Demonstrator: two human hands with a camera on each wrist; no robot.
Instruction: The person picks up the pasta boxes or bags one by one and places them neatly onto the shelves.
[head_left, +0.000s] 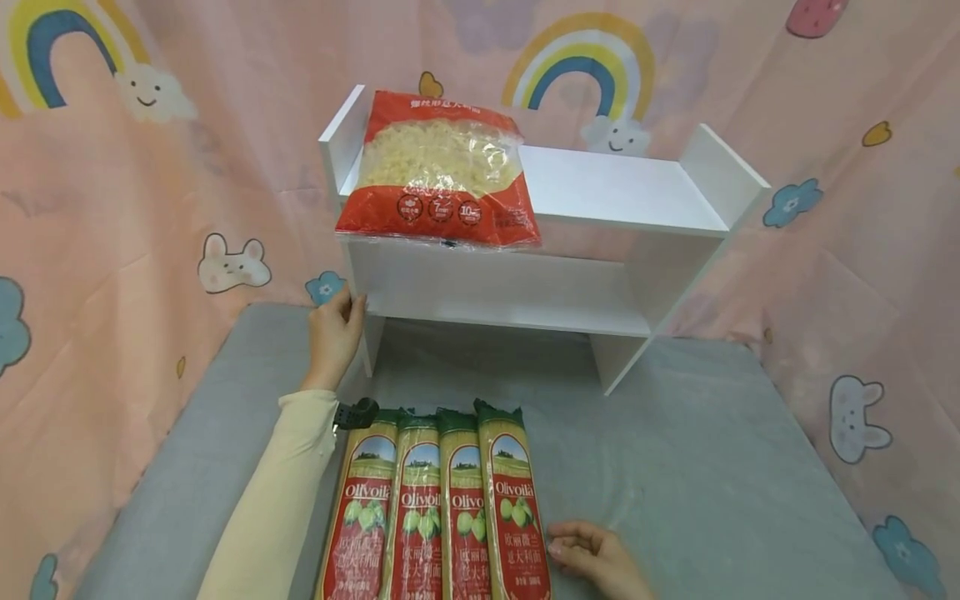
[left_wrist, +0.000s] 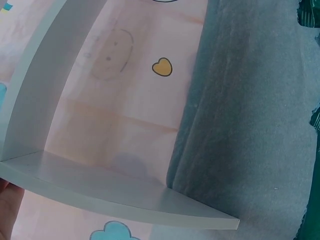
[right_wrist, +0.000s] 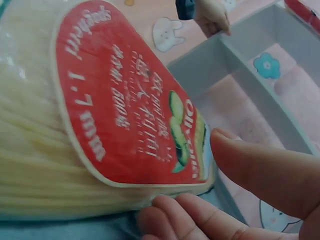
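Four long red-and-green plastic packets of spaghetti (head_left: pixel 438 508) lie side by side on the grey cloth-covered worktop (head_left: pixel 697 467), their long axes running away from the person toward the shelf. Nearest of all, the right hand (head_left: pixel 596 557) rests on the cloth just beside the rightmost packet (head_left: pixel 513 508), on its right flank. In the right wrist view its fingertips (right_wrist: pixel 200 212) curl under the packet's edge and the thumb lies against its red label, so I judge the hand is starting a pinch on this one, which is the closest to it.

Farther out, the left hand (head_left: pixel 333 333), in a cream sleeve, reaches past the packets' green tops and grips the left front edge of the white wooden two-tier shelf (head_left: pixel 615 200). Up on the top tier's left end lies a red plastic bag of short pasta (head_left: pixel 438 171), overhanging the front edge. Pink cartoon-printed fabric (head_left: pixel 112 208) hangs behind.
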